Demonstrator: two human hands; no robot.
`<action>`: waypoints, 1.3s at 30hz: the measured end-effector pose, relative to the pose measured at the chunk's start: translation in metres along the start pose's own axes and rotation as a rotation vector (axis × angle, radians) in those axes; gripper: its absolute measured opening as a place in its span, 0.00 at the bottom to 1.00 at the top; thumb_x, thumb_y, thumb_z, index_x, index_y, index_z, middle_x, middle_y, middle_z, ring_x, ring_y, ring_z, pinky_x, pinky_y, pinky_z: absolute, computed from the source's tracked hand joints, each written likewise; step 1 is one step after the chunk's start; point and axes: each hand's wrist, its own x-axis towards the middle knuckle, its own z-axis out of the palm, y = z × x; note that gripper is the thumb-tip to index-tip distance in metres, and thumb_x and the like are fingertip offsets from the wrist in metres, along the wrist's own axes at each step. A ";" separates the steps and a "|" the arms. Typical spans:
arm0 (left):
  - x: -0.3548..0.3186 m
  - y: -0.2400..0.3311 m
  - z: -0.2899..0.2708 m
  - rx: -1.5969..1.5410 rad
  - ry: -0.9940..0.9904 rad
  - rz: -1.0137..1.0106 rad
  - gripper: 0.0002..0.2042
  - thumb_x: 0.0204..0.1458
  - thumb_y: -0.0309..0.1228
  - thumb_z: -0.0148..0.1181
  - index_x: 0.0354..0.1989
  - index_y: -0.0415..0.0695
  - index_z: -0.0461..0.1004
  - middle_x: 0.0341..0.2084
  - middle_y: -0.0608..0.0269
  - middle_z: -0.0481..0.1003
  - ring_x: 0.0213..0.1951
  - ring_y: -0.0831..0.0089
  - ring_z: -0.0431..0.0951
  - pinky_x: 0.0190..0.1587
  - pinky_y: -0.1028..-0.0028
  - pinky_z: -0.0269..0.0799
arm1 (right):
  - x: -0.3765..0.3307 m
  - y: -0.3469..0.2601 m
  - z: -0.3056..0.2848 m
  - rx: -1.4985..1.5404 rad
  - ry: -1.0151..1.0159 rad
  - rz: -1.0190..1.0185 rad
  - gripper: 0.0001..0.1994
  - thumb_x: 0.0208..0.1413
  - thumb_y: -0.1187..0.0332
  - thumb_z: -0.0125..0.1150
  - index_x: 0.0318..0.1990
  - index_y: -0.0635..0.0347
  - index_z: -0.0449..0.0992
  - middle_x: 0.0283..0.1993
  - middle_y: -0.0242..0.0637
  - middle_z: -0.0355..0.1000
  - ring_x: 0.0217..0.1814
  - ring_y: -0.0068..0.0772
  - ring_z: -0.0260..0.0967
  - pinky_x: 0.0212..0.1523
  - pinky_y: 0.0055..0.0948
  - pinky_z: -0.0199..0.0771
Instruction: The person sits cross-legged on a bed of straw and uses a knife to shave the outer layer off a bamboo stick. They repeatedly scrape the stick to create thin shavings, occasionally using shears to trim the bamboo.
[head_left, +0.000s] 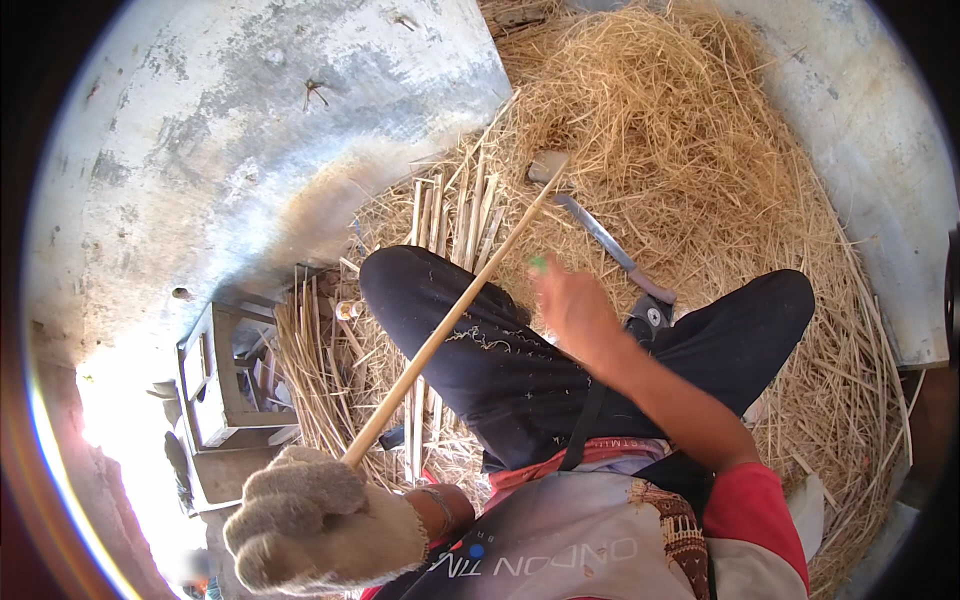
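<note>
Left hand (320, 520): gloved, closed around the near end of the bamboo stick (455, 310).
Stick: slants up across the knee toward the straw (680, 130).
Right hand (572, 305): bare, just beside the stick, grip unclear.

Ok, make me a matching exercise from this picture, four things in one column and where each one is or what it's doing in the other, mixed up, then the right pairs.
Things:
1. gloved left hand
2. bare right hand
3. long knife
4. small wooden stool

Places or states:
A. lying on the straw beyond the knees
B. closed around the near end of a long bamboo strip
C. standing at the person's left, beside the straw
D. raised above the thigh, something small and green at its fingertips

Pairs: 1-B, 2-D, 3-A, 4-C
</note>
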 end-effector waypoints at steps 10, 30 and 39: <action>0.015 -0.015 0.001 0.084 0.044 -0.059 0.22 0.69 0.46 0.40 0.22 0.48 0.60 0.11 0.70 0.60 0.12 0.80 0.64 0.13 0.81 0.56 | -0.011 0.021 -0.029 0.328 0.044 0.170 0.13 0.67 0.62 0.51 0.42 0.66 0.70 0.19 0.53 0.69 0.22 0.57 0.72 0.24 0.49 0.65; -0.042 -0.019 0.035 -0.253 -0.488 -0.331 0.19 0.52 0.48 0.67 0.22 0.45 0.75 0.15 0.65 0.76 0.17 0.70 0.73 0.24 0.70 0.65 | -0.016 -0.033 -0.025 0.128 0.013 -0.009 0.11 0.63 0.64 0.59 0.40 0.64 0.70 0.22 0.49 0.70 0.21 0.54 0.71 0.19 0.44 0.67; -0.044 -0.014 0.029 -0.252 -0.459 -0.475 0.18 0.48 0.44 0.70 0.26 0.40 0.76 0.14 0.61 0.76 0.19 0.67 0.75 0.25 0.70 0.66 | -0.005 -0.016 -0.012 0.064 0.069 -0.030 0.11 0.65 0.64 0.56 0.40 0.64 0.70 0.16 0.51 0.68 0.19 0.57 0.70 0.19 0.48 0.67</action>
